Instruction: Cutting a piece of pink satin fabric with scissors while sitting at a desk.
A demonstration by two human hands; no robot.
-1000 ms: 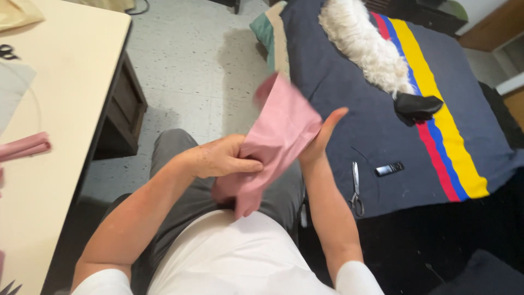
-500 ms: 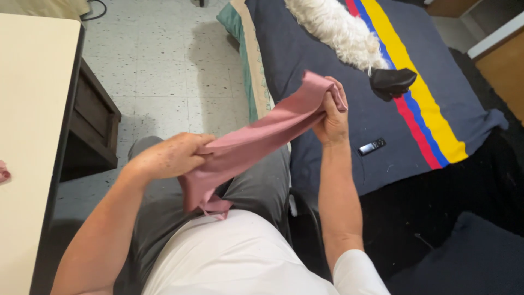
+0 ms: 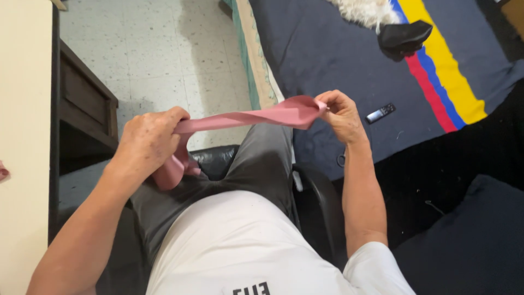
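Note:
A long pink cloth strip [image 3: 251, 117] is stretched and twisted between both hands above my lap. My left hand [image 3: 150, 136] is closed around one part of it, with the loose end hanging down below the fist onto my grey trousers. My right hand [image 3: 341, 114] pinches the other end with its fingertips, out over the edge of the bed. I sit in a black chair [image 3: 218, 158].
A dark blue blanket [image 3: 327, 49] with red, blue and yellow stripes covers the bed at the right. On it lie a small black remote [image 3: 380, 113], a black object [image 3: 404, 35] and white fluffy material [image 3: 365, 11]. A cream desk [image 3: 22, 109] stands at the left.
The hands have drawn apart, pulling the pink cloth from a folded bunch into a taut twisted strip. The view has shifted toward the lap.

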